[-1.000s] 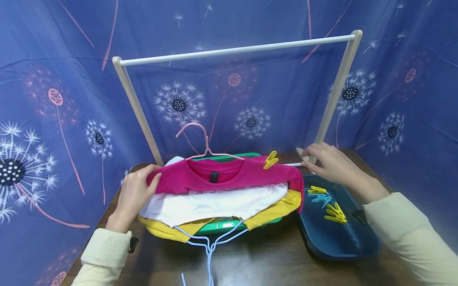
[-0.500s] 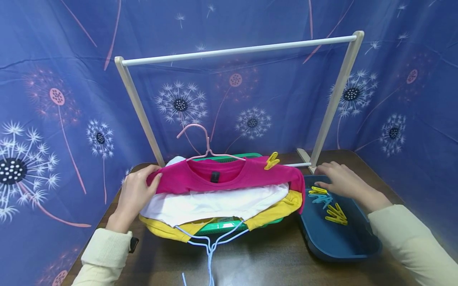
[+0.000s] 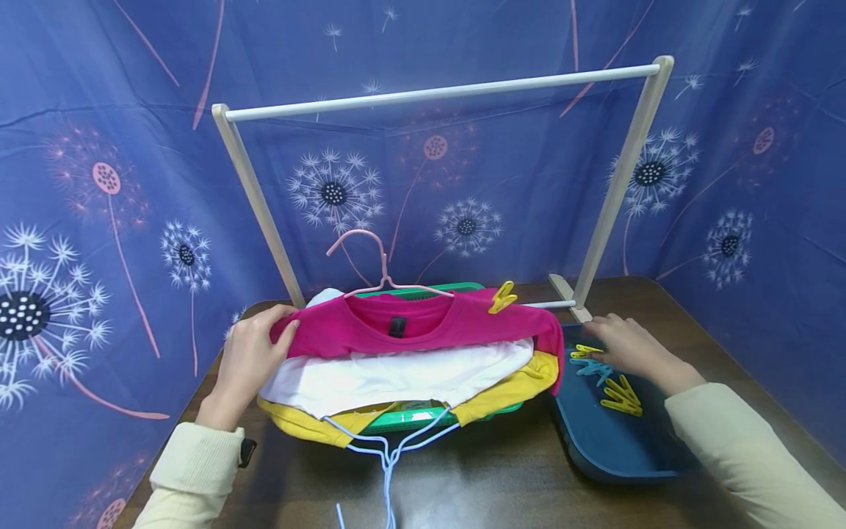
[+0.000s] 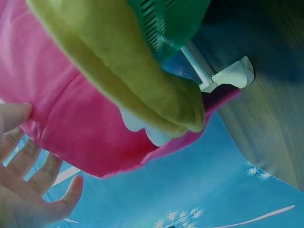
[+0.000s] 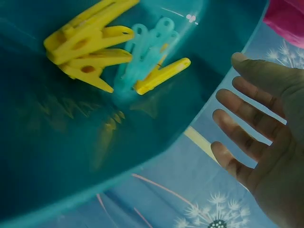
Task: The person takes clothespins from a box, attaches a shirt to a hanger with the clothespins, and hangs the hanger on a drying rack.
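Note:
My left hand (image 3: 247, 360) pinches the left shoulder of a magenta shirt (image 3: 324, 334), which is on a pink hanger (image 3: 385, 268). A yellow clothespin (image 3: 502, 297) is clipped to its right shoulder. Under it lie a white garment (image 3: 396, 378) and a yellow garment (image 3: 297, 424) with light blue hangers (image 3: 391, 459). My right hand (image 3: 637, 354) hovers over the dark blue tray (image 3: 617, 470), fingers extended and holding nothing. In the tray lie several yellow clothespins (image 5: 95, 40) and light blue clothespins (image 5: 145, 57).
A green basket (image 3: 413, 420) sits beneath the garments. Behind them stands a wooden rack with a white top rail (image 3: 443, 93) and a post (image 3: 621, 184) on the right. Blue dandelion-print cloth (image 3: 529, 169) surrounds the wooden table (image 3: 476, 485).
My right hand has left the rack's right foot and moved down over the tray's clothespins. My left hand keeps its hold on the shirt.

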Motion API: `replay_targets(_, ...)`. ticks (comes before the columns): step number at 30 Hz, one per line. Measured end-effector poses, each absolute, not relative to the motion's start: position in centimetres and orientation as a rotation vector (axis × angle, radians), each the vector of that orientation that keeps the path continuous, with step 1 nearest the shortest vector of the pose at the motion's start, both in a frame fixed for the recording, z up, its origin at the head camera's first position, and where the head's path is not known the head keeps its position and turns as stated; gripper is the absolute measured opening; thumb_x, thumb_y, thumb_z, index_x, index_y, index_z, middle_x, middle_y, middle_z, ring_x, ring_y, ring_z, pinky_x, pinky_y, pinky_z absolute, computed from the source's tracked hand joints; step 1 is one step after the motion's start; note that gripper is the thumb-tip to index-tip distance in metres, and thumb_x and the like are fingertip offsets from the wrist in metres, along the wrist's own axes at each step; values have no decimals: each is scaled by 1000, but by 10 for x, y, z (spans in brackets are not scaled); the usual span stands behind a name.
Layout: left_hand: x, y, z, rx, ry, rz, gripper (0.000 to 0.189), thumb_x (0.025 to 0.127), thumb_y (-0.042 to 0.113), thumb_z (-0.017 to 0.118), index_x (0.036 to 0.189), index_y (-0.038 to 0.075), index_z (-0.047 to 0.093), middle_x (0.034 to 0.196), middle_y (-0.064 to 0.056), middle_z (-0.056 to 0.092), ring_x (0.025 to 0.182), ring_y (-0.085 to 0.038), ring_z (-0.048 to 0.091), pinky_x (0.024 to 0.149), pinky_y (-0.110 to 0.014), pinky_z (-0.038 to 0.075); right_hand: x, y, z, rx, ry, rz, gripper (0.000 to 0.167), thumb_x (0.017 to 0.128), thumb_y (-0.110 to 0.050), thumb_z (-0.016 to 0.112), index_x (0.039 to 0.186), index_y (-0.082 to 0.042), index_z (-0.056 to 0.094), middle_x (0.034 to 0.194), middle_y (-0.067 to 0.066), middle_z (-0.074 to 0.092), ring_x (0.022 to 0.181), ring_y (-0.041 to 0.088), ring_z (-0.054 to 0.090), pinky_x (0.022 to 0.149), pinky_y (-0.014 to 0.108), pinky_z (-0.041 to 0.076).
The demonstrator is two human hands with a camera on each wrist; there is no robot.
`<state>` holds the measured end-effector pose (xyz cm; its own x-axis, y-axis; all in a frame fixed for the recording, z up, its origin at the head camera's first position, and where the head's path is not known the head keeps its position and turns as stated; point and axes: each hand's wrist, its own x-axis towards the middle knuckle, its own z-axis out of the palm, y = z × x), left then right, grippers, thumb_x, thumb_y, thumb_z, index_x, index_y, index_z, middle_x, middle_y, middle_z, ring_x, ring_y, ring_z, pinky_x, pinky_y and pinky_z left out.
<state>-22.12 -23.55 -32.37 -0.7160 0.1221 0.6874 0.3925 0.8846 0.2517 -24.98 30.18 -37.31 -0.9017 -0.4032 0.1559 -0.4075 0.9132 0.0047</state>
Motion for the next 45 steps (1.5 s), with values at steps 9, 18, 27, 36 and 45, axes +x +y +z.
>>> replay_targets(9, -222, -240, -328, -355, -2355, -527, 18, 80, 9, 68, 97, 5, 67, 90, -15, 69, 81, -33, 65, 72, -49, 49, -251, 293, -389, 613, -2963, -78, 44, 66, -19, 80, 104, -3, 64, 99, 18, 65, 89, 37, 58, 76, 57, 46)
replay_targets(18, -222, -243, -330, -350, -2341, -535, 17, 79, 10, 68, 96, 5, 67, 90, -15, 69, 80, -33, 65, 71, -49, 49, -253, 285, -401, 581, -3001, -100, 50, 65, -18, 82, 109, -5, 64, 105, 18, 64, 100, 42, 56, 84, 64, 40)
replay_targets(27, -222, -244, -330, -329, -2336, -544, 18, 79, 11, 70, 96, 5, 67, 90, -15, 69, 81, -34, 65, 72, -50, 49, -255, 281, -409, 525, -3054, -122, 54, 64, -15, 82, 113, -2, 62, 110, 21, 62, 108, 46, 52, 87, 64, 38)
replay_targets(36, -222, -247, -331, -292, -2349, -540, 18, 80, 15, 70, 94, 6, 67, 89, -15, 69, 79, -35, 65, 72, -50, 49, -261, 283, -423, 510, -3038, -168, 51, 65, -14, 81, 111, -3, 63, 109, 22, 63, 109, 49, 50, 86, 65, 37)
replay_targets(45, -222, -248, -332, -281, -2348, -542, 17, 80, 15, 70, 94, 6, 67, 88, -15, 69, 78, -34, 65, 70, -49, 49, -262, 283, -428, 490, -3030, -146, 48, 67, -10, 79, 111, -3, 63, 110, 22, 62, 109, 47, 50, 88, 65, 35)
